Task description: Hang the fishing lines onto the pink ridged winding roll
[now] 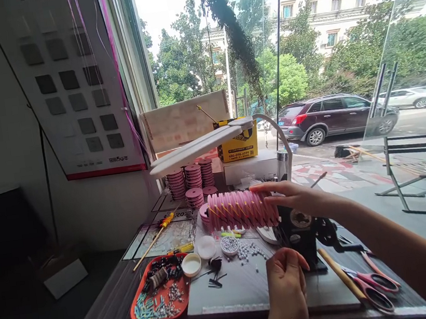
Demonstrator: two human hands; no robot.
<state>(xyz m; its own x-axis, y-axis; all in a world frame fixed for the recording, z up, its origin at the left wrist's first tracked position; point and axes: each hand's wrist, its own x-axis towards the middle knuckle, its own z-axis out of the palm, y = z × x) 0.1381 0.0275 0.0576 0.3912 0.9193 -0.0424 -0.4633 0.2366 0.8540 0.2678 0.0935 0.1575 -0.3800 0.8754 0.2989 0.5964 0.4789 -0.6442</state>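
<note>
A row of pink spools [239, 209] sits on edge across the middle of the table, joined to a black hand-crank machine [303, 231]. My right hand [300, 197] lies over the right end of the row and the machine's top, fingers stretched out and touching the last spool. My left hand [286, 286] hovers near the table's front edge, just left of the machine, fingers curled in; whether it holds anything is hidden.
A red tray of beads [158, 292], two small white dishes [191, 264], loose white beads [248, 251] and stacks of pink spools [192, 180] lie left and behind. Pink-handled scissors [374, 284] and a wooden stick [340, 273] lie right. A white desk lamp [203, 142] overhangs.
</note>
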